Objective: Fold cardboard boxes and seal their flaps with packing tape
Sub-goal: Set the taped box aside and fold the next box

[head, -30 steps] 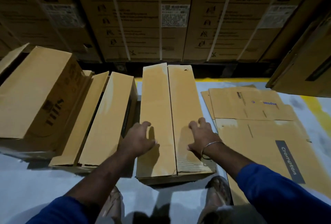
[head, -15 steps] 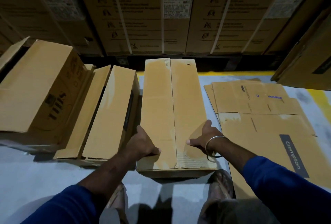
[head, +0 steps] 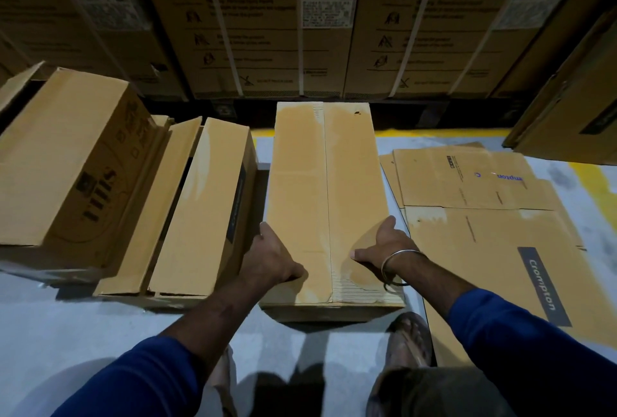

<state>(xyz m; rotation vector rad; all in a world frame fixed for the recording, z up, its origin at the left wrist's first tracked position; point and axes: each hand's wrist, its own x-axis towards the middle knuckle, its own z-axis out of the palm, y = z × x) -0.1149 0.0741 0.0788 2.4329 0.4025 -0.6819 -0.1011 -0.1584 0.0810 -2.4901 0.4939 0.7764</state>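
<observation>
Two changes, really. Went from pressing palms flat on top of the long tan cardboard box (head: 327,189) to clamping its long sides near the front end. Left hand (head: 270,263) curled over the left top edge, thumb on top, fingers down the side and mostly hidden. Right hand (head: 384,249) spread wider, thumb lying on the lid, fingers hooked along the right edge. Also got the two top flaps shut flush, just a thin seam down the middle, no gap like a second back. Sat on the grey floor (head: 66,323) right in front of the feet. So folding looked done on this one, tape next I guess. Spotted no tape roll anywhere though.

Counted:
- 1 box in hand
- 1 bigger closed brown box (head: 66,156) far left, tilted
- 1 open-flapped tan box (head: 207,203) between those, touching or near enough
- at least 2 flattened cardboard sheets (head: 484,216) on the right, overlapping
- 1 metal bangle (head: 397,266) on the right wrist
</observation>
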